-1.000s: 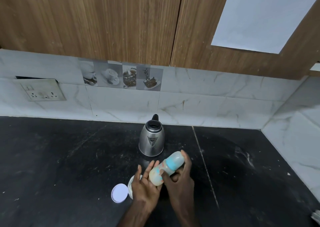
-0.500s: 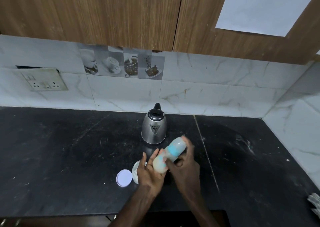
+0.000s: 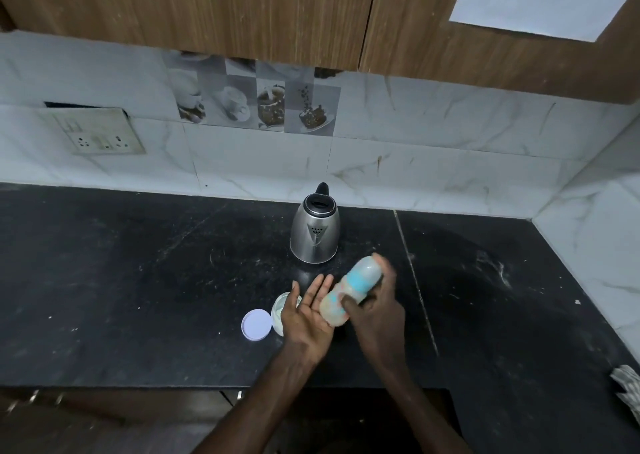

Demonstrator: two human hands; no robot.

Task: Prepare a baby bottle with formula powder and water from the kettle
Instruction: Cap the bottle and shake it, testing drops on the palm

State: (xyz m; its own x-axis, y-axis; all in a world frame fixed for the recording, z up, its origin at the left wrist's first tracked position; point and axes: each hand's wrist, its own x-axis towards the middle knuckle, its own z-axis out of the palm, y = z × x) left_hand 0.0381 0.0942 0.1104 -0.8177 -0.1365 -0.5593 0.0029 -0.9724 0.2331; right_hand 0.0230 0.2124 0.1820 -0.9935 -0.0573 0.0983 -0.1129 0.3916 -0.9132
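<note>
Left to right, above the black tabletop [image 3: 138, 280]: white lid [image 3: 256, 324] and open powder tub [image 3: 284, 310]; left hand [image 3: 309, 315], open and flat, touching the bottle's base; baby bottle [image 3: 349, 290], tilted, gripped mid-body by the right hand [image 3: 375, 309]. Kettle [image 3: 315, 233] stands behind. The bottle is probably light, rigid, smooth plastic; hold at mid-body. No writing is legible.

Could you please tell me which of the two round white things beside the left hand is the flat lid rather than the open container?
The lid is the flat lilac-white disc farther left; the open container sits partly behind the left hand.
</note>
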